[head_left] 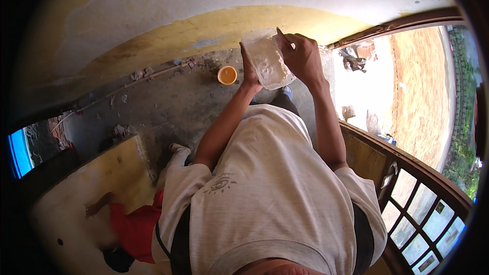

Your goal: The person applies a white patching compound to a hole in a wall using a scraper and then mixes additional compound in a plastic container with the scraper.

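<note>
My left hand [249, 75] grips the left side of a translucent, squarish plastic container [269, 66], which is held up in front of me and tilted. Whitish, wet-looking residue clings to its inside. My right hand [304, 57] is at the container's upper right edge with its fingers bent closed. A small dark tip shows by those fingers, but I cannot make out what it is or whether they hold anything else.
An orange pail [226, 75] of tan liquid stands on the grey floor. Ahead is a patchy yellow-and-white wall [204, 23]. A person in red [137, 229] reaches to the wall at lower left. A paned door [425, 219] and bright doorway are right. Debris lines the wall's foot.
</note>
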{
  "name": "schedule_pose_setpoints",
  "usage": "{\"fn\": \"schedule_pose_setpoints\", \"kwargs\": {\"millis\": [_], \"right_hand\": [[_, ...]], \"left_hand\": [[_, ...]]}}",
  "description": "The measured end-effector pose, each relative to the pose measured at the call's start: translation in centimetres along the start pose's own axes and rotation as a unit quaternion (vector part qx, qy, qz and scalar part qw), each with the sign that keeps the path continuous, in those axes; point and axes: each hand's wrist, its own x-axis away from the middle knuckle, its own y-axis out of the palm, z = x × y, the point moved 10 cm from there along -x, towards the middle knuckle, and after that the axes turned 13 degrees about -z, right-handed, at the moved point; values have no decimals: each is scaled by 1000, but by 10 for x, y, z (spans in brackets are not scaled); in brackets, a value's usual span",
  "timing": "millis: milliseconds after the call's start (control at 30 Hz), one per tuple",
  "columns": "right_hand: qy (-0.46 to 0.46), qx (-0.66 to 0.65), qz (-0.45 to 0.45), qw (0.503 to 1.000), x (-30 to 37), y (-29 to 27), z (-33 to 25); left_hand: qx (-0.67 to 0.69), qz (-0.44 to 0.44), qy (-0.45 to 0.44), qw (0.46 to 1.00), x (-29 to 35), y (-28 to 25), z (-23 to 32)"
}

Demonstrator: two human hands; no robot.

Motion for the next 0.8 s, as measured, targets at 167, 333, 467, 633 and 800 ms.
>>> {"fn": "schedule_pose_setpoints", "kwargs": {"millis": [167,333,467,633,800], "right_hand": [[9,17,-1,1000,2,5,-2],[29,26,-63,997,3,11,0],[13,21,-7,1000,-4,-9,-9],[13,-21,-10,1000,-4,-17,-12],[-28,-50,-105,993,8,8,-29]], "left_hand": [[-28,9,9,1000,1,5,5],[-41,14,12,999,3,1,4],[20,2,-7,1000,0,2,-3],[28,8,-20,999,-1,14,-2],[-31,-38,-37,998,-3,5,-2]]}}
